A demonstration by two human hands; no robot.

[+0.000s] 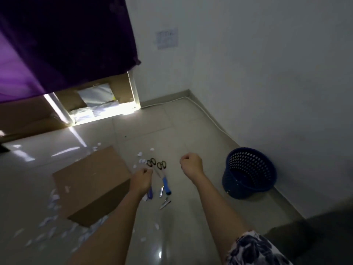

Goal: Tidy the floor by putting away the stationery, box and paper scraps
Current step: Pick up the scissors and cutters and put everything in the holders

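Note:
A closed brown cardboard box point(91, 180) lies on the tiled floor at the left. White paper scraps point(47, 222) are scattered around it, and more scraps point(140, 154) lie beyond it. Two black-handled scissors point(162, 165) lie right of the box. With them are a blue-handled cutter point(166, 185), a purple item point(150, 194) and small metal pieces point(165, 203). My left hand point(142, 180) hovers over the stationery with its fingers curled, and I see nothing in it. My right hand point(191, 163) is a fist held in the air, right of the scissors.
A dark blue perforated waste basket point(250, 173) stands by the right wall. A purple curtain point(66, 44) hangs at the upper left, with flat cardboard and white bags point(95, 100) beneath it. A white cable point(208, 115) runs along the skirting.

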